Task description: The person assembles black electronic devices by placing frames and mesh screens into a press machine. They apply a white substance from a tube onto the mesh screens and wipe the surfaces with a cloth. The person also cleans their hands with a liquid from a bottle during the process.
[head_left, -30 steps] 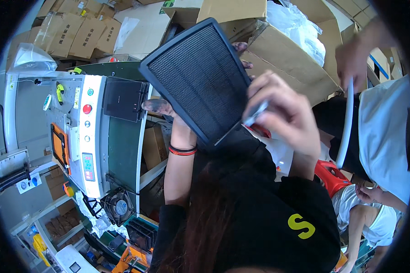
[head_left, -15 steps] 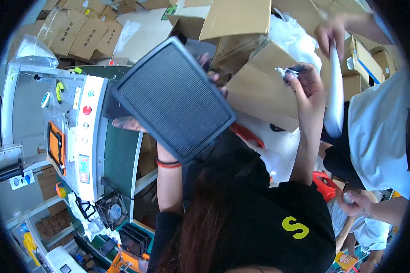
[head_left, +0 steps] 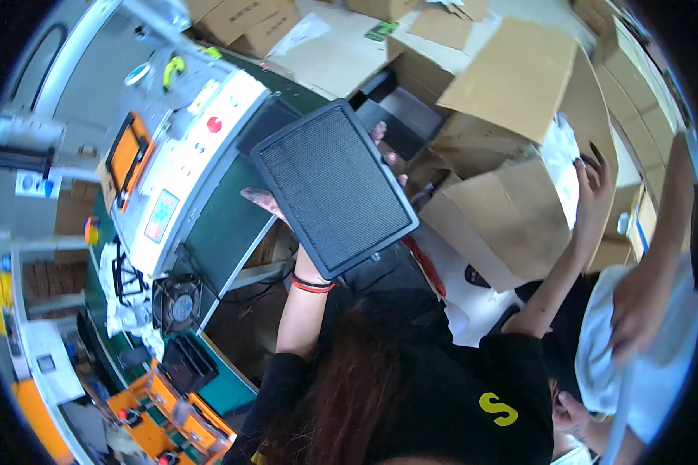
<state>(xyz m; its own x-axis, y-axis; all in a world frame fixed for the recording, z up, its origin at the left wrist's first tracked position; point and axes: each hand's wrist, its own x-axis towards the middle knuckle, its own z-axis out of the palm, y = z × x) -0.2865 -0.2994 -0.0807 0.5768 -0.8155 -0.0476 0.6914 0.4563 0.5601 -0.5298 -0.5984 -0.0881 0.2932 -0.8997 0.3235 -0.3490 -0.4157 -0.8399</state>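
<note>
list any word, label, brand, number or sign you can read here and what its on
Shirt: one large yellow letter, readable, not copied here.
Carton: dark print, too blurred.
Green sign on pale surface: too small.
Keypad on white machine: marks too small.
Fan: label too blurred.
Mesh frame: no text visible.

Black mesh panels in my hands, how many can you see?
1: the black rectangular panel with a mesh face, held in the left hand. None shows at the right hand, near the white plastic bag; another stacked underneath could be hidden.
</note>
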